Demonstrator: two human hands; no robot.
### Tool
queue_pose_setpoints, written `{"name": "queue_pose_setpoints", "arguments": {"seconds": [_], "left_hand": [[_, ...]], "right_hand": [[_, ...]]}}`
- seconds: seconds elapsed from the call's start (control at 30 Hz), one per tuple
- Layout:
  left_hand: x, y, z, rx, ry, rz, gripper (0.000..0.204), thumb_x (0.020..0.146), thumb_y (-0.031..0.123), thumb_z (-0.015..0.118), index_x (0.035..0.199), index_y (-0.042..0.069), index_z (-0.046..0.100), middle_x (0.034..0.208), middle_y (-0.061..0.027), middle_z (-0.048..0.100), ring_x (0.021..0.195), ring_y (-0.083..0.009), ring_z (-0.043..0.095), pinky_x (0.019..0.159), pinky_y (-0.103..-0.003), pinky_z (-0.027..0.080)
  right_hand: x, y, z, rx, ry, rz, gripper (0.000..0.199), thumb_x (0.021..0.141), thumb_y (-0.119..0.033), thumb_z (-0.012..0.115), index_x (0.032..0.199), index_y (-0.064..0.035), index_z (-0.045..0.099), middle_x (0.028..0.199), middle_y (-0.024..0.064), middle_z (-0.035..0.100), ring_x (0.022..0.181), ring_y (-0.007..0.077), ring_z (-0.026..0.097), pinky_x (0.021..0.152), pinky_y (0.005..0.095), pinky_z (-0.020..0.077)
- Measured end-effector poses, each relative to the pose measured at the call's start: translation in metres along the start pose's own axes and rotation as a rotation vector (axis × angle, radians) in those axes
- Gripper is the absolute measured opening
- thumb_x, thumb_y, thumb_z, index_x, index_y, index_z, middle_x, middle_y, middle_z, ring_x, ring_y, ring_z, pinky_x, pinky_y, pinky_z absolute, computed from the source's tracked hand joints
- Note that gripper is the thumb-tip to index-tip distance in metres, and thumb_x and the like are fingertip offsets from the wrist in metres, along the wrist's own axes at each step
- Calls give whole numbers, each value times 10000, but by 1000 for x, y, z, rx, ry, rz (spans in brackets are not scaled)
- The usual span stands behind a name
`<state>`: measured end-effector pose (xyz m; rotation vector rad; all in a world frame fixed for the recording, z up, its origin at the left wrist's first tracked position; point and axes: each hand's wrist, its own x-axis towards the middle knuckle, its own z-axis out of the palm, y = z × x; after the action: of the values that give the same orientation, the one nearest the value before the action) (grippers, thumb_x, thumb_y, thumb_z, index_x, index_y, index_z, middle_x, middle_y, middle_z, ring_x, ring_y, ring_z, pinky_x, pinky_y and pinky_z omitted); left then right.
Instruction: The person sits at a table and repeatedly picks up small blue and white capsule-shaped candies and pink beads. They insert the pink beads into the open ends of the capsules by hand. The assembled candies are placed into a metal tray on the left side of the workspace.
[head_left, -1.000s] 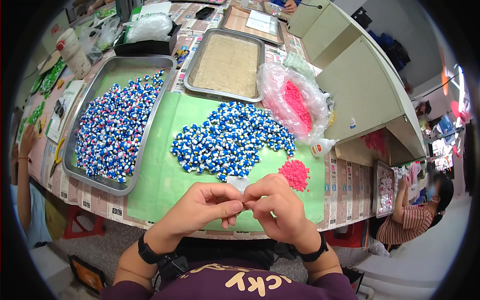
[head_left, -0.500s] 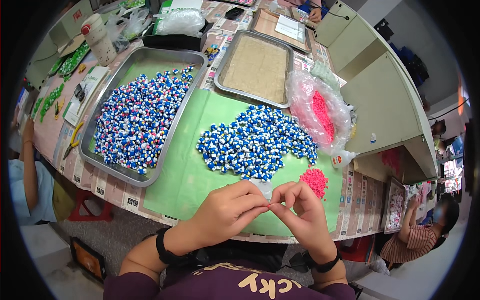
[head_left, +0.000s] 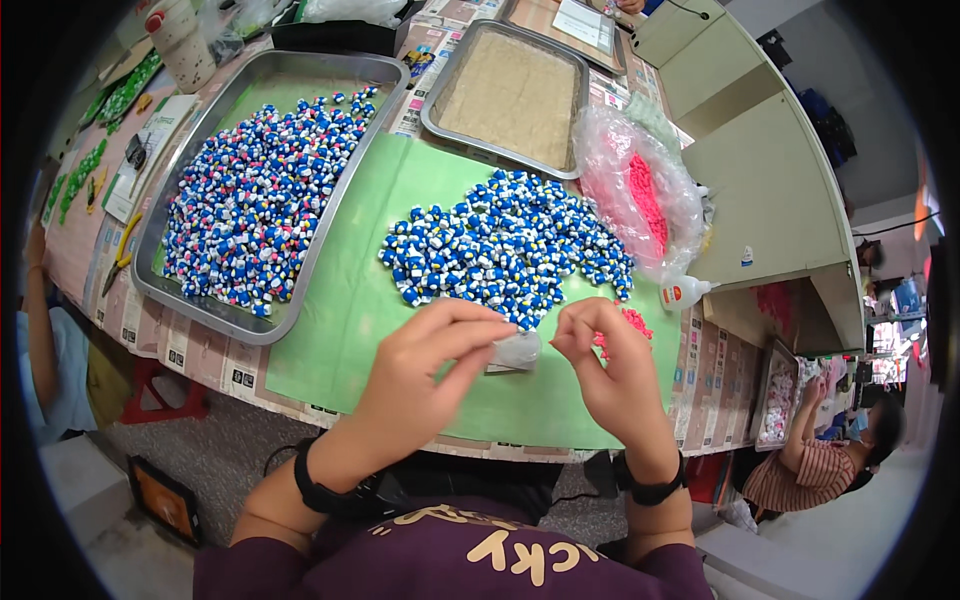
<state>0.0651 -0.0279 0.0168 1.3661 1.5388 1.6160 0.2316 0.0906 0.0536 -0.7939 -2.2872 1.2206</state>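
A heap of small blue-and-white pieces point(head_left: 500, 240), some with yellow bits, covers part of the green sheet point(head_left: 340, 345). My left hand point(head_left: 420, 365) reaches over its near edge, fingers stretched forward and thumb apart; the fingertips are by the nearest pieces. Just beside those fingertips lies a small translucent whitish sheet point(head_left: 516, 352). My right hand point(head_left: 612, 375) is raised to the right of it, thumb and fingers pinched together; what they hold, if anything, is too small to make out. Small pink pieces point(head_left: 637, 322) lie behind the right hand, partly hidden by it.
At left stands a metal tray point(head_left: 290, 330) full of blue, white and pink pieces. Behind the heap is another metal tray point(head_left: 510, 95) with a tan base. A clear bag point(head_left: 610, 190) of pink pieces and a white glue bottle point(head_left: 682, 293) lie at right, near yellow-handled pliers point(head_left: 125, 245) far left.
My hands have moved apart and forward from their pinch together. The left now reaches to the heap's near edge, the right stays pinched further right. The whole view has shifted a little.
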Motion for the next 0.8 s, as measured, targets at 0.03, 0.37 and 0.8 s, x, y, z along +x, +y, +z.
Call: {"name": "queue_pose_setpoints", "arguments": {"seconds": [0.03, 0.37, 0.8], "left_hand": [[0, -2, -4, -23, 4, -31, 229, 825, -62, 660, 1033, 24, 702, 971, -109, 660, 863, -213, 658, 721, -304, 531], [-2, -6, -16, -523, 0, -364, 247, 884, -31, 651, 1131, -39, 638, 1117, -101, 664, 1016, -165, 650, 885, -290, 537], [8, 7, 4, -752, 15, -376, 222, 864, -55, 672, 1078, -33, 621, 1043, -113, 670, 989, -185, 671, 870, -296, 558]], "right_hand": [[2, 8, -1, -65, -46, -6, 188, 818, 113, 569, 818, -22, 439, 795, 105, 558, 782, 245, 563, 723, 337, 459], [8, 5, -1, -255, -138, -36, 172, 801, 100, 569, 832, -39, 472, 793, 114, 584, 763, 304, 568, 667, 383, 428], [4, -28, 17, 329, 103, -95, 321, 878, 89, 617, 829, -95, 358, 948, 103, 569, 851, 120, 517, 768, 259, 447]]}}
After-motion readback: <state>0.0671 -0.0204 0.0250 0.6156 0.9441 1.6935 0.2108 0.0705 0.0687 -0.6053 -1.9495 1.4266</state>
